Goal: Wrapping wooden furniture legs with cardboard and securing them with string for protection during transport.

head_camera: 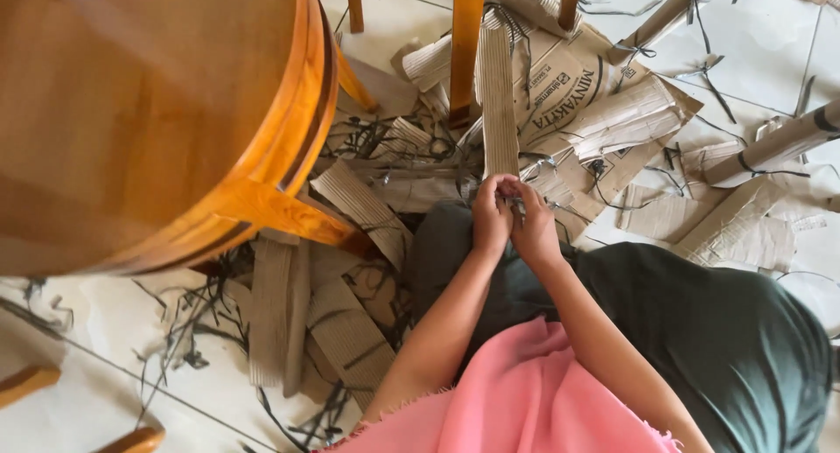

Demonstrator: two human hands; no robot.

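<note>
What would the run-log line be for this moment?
left hand: pinching corrugated cardboard strip | right hand: touching same strip end | floor: cardboard scraps, dark strips | wooden table: left

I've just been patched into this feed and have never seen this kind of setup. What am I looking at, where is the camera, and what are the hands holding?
There is no machine here: this is one picture from a camera worn on a person's head, looking down at their own two bare hands.

The left hand and right hand are close together above the lap, both pinching the lower end of a long strip of brown corrugated cardboard that runs away from the person.

Around them, on the white tiled floor, lie many more cardboard strips, rolled cardboard tubes and thin dark scraps. On the left stands a round wooden table. The person wears a pink cloth over dark green clothing.
</note>
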